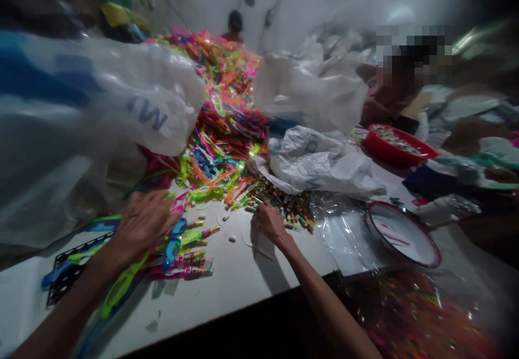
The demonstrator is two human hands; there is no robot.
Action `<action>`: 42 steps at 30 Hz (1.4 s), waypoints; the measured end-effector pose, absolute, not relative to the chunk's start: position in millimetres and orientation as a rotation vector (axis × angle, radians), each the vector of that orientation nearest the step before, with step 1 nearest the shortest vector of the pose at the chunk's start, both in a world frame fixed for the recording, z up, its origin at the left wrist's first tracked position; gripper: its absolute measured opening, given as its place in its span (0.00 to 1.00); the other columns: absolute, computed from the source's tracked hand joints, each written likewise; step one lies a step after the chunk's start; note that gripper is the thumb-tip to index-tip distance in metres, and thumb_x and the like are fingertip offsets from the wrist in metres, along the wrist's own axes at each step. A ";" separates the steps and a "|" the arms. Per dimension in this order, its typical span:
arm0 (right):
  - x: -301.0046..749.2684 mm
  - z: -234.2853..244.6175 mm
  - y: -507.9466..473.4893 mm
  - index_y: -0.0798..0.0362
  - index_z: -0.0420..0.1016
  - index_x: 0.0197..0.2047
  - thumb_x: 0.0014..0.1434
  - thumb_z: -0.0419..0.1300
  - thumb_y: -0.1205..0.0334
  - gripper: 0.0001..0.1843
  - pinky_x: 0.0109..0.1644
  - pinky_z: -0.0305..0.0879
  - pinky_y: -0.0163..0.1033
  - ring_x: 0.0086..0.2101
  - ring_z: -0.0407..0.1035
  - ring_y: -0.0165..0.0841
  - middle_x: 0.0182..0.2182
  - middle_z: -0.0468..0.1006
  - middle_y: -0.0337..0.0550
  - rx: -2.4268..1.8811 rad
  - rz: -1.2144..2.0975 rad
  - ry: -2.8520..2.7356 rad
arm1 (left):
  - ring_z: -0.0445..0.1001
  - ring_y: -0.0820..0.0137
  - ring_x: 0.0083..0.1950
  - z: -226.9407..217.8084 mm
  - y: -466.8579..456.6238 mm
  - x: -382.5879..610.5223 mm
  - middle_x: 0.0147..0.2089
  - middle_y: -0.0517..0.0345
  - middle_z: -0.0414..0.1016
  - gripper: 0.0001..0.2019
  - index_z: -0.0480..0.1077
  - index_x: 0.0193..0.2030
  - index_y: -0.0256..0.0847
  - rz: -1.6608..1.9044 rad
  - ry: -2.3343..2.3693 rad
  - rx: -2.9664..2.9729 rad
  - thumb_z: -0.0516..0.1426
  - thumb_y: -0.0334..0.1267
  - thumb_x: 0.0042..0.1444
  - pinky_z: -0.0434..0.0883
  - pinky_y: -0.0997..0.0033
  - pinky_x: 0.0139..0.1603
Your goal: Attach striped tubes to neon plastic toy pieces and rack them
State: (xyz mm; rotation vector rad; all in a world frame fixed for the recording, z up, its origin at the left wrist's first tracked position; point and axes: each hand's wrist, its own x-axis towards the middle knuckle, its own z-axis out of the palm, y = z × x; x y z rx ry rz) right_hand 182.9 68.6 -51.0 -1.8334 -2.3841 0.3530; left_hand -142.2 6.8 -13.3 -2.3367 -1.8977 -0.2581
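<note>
Red bowl (387, 155), far right: loaded with small pale pieces. Nearer, a white basin (417, 245) with red rim; thin pinkish sticks on its floor. Big white sack (101, 126), blue print, bulges along the left side; a second pale sack (308, 86) stands beyond centre. Between them a tall heap of coloured plastic pieces (227, 115), pink, orange, lime, blue, spilling toward the near edge. Crumpled white sack (324, 159) lies right of the heap, patterned short sticks (292, 202) piled at its near edge. Clear plastic sheet (344, 234) beside the basin.

White tabletop (227, 283): coloured items with patterned ends (198, 270) in a row at left, partly over a black perforated rack (60, 278); few loose pale bits near centre. Left hand (148, 215) spread low over the row's far end; grip hidden, cannot tell. Right hand (267, 219), fingers curled, at the stick pile's left edge; cannot tell if anything is held.

Room: dim, pale wall (316, 2); one person (385, 97) at right beyond the bowl, another (235, 26) at back.
</note>
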 end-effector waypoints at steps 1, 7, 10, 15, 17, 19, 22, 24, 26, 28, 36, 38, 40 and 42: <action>178.8 -51.8 72.0 0.55 0.71 0.43 0.56 0.52 0.68 0.12 0.39 0.59 0.39 0.39 0.68 0.37 0.45 0.71 0.50 -1.839 0.311 -2.458 | 0.64 0.57 0.56 -16.1 21.9 -130.0 0.56 0.49 0.68 0.18 0.67 0.49 0.42 -0.206 -1.922 -2.374 0.46 0.48 0.59 0.54 0.49 0.58; 154.5 -49.1 74.8 0.56 0.68 0.48 0.56 0.49 0.71 0.17 0.42 0.57 0.39 0.44 0.66 0.39 0.46 0.72 0.51 -1.856 0.263 -2.629 | 0.59 0.56 0.60 -39.9 103.0 -52.2 0.60 0.41 0.62 0.17 0.64 0.53 0.35 -0.088 -2.178 -2.386 0.48 0.31 0.56 0.54 0.55 0.59; 160.0 -45.5 72.1 0.54 0.68 0.47 0.53 0.52 0.70 0.16 0.40 0.57 0.39 0.43 0.67 0.39 0.44 0.73 0.50 -1.859 0.277 -2.604 | 0.56 0.55 0.62 -45.6 110.5 -44.9 0.61 0.40 0.59 0.18 0.64 0.53 0.34 -0.121 -2.195 -2.368 0.48 0.30 0.55 0.55 0.57 0.58; 173.3 -42.6 58.0 0.54 0.67 0.30 0.45 0.55 0.69 0.05 0.32 0.58 0.36 0.30 0.67 0.34 0.28 0.72 0.42 -1.768 0.758 -2.084 | 0.68 0.57 0.51 -31.5 87.3 -50.1 0.47 0.45 0.71 0.20 0.62 0.54 0.36 -0.177 -2.244 -2.357 0.50 0.42 0.56 0.63 0.63 0.47; 173.7 -41.4 50.1 0.53 0.64 0.26 0.44 0.56 0.68 0.04 0.25 0.56 0.33 0.20 0.62 0.29 0.19 0.66 0.35 -1.587 1.191 -1.709 | 0.70 0.59 0.45 -24.4 72.4 -49.1 0.42 0.49 0.73 0.25 0.58 0.58 0.38 -0.249 -2.300 -2.366 0.50 0.48 0.56 0.63 0.65 0.42; 171.3 -39.3 42.5 0.53 0.61 0.25 0.42 0.57 0.66 0.07 0.19 0.51 0.31 0.15 0.56 0.25 0.14 0.61 0.29 -1.379 1.511 -1.333 | 0.71 0.61 0.40 -20.1 56.4 -44.7 0.37 0.54 0.72 0.24 0.62 0.54 0.41 -0.392 -2.392 -2.432 0.49 0.53 0.56 0.61 0.69 0.36; 166.0 -34.1 33.3 0.53 0.59 0.24 0.40 0.61 0.66 0.11 0.17 0.50 0.29 0.14 0.55 0.22 0.15 0.62 0.29 -1.134 1.736 -0.962 | 0.67 0.68 0.31 -21.0 31.1 -32.6 0.27 0.60 0.67 0.22 0.68 0.34 0.40 -0.706 -2.484 -2.658 0.46 0.56 0.56 0.56 0.73 0.29; 163.3 -30.4 27.7 0.53 0.60 0.25 0.41 0.62 0.65 0.11 0.18 0.55 0.29 0.15 0.59 0.23 0.16 0.64 0.30 -1.025 1.805 -0.864 | 0.63 0.72 0.27 -24.2 13.7 -22.4 0.23 0.63 0.62 0.21 0.64 0.25 0.39 -0.896 -2.477 -2.801 0.47 0.55 0.55 0.54 0.74 0.27; 161.6 -27.6 20.6 0.53 0.62 0.26 0.42 0.62 0.63 0.11 0.20 0.59 0.31 0.16 0.63 0.25 0.16 0.66 0.31 -1.007 1.814 -0.864 | 0.62 0.74 0.26 -26.3 -3.4 -12.4 0.23 0.64 0.61 0.17 0.62 0.25 0.39 -1.071 -2.514 -2.925 0.50 0.51 0.54 0.54 0.75 0.26; 160.4 -26.2 11.4 0.53 0.63 0.28 0.42 0.62 0.64 0.11 0.20 0.61 0.32 0.16 0.64 0.27 0.16 0.66 0.31 -1.061 1.789 -0.936 | 0.64 0.75 0.26 -26.7 -18.3 -4.3 0.28 0.63 0.65 0.12 0.63 0.30 0.39 -1.282 -2.583 -3.074 0.52 0.47 0.53 0.57 0.75 0.26; 170.6 -25.1 -14.5 0.55 0.64 0.26 0.51 0.62 0.54 0.14 0.23 0.55 0.30 0.18 0.57 0.22 0.16 0.63 0.31 -1.038 1.788 -1.378 | 0.61 0.78 0.19 -36.9 -41.9 -6.4 0.23 0.67 0.62 0.15 0.58 0.31 0.40 -1.710 -2.630 -3.175 0.48 0.50 0.58 0.59 0.76 0.22; 176.1 -21.2 -15.5 0.56 0.66 0.25 0.53 0.60 0.52 0.16 0.26 0.56 0.30 0.21 0.59 0.23 0.18 0.64 0.33 -1.029 1.742 -1.524 | 0.64 0.78 0.20 -38.1 -42.2 -10.5 0.23 0.66 0.64 0.16 0.59 0.30 0.39 -1.662 -2.616 -3.202 0.49 0.51 0.58 0.61 0.76 0.23; 179.9 -16.8 -17.0 0.56 0.69 0.27 0.54 0.59 0.52 0.15 0.31 0.58 0.31 0.26 0.62 0.25 0.22 0.68 0.35 -1.018 1.702 -1.639 | 0.68 0.75 0.23 -36.7 -42.9 -13.4 0.24 0.63 0.66 0.17 0.62 0.31 0.37 -1.581 -2.644 -3.223 0.49 0.52 0.57 0.63 0.75 0.26; 181.4 -13.9 -19.1 0.56 0.71 0.33 0.54 0.59 0.53 0.13 0.33 0.59 0.32 0.28 0.64 0.27 0.25 0.69 0.37 -1.016 1.688 -1.693 | 0.70 0.74 0.26 -34.0 -44.4 -14.8 0.26 0.60 0.69 0.18 0.64 0.33 0.36 -1.531 -2.656 -3.244 0.49 0.52 0.57 0.64 0.74 0.28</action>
